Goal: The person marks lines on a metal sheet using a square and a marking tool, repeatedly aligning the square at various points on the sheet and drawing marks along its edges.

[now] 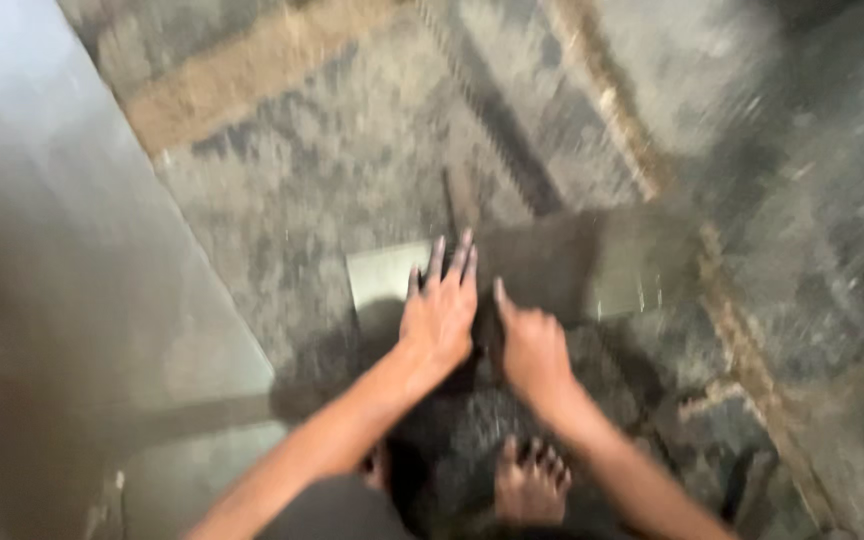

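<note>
Left hand [439, 318]: lying flat, fingers spread, pressing on the slab [512, 268].
Right hand [530, 348]: resting beside it, fingers curled, gripping nothing clearly (blur is hiding detail).
Slab: lying on the floor [302, 180] just ahead of both hands, long axis running left to right; left hand reaching farther over it.
Foot [530, 485]: standing bare, below the hands.

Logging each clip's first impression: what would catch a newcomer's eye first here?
Two bare hands at the centre: the left hand lies flat, fingers spread, on a pale rectangular slab on the gritty floor, with the right hand beside it. A bare foot shows below. The picture is blurred.
</note>
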